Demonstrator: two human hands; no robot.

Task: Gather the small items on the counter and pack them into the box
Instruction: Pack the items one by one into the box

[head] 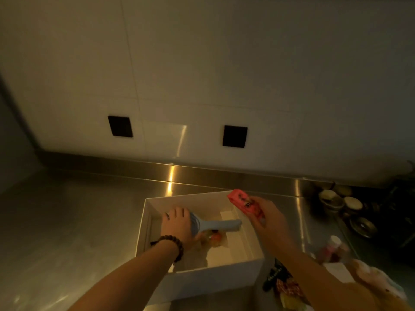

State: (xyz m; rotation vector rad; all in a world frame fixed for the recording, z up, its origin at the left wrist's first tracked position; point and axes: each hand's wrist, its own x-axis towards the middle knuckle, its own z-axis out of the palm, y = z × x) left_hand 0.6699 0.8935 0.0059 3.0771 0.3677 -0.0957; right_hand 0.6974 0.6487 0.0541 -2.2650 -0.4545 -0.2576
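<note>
Honestly, with the left hand [178, 222] gripping the blue scoop [215, 224] inside the white box [202, 280] on the bench [67, 221], the right hand's [270, 218] red packet [244, 204] could snag its handle dropping in.

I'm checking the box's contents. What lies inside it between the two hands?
In the head view, a blue utensil stretches from the left hand toward the right hand, inside the white box.

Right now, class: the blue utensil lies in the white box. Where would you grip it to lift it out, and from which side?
Grip the blue utensil by its long handle, coming down from above through the white box's open top. The handle lies flat and bare, pointing right, while the left hand covers the broad head.
</note>
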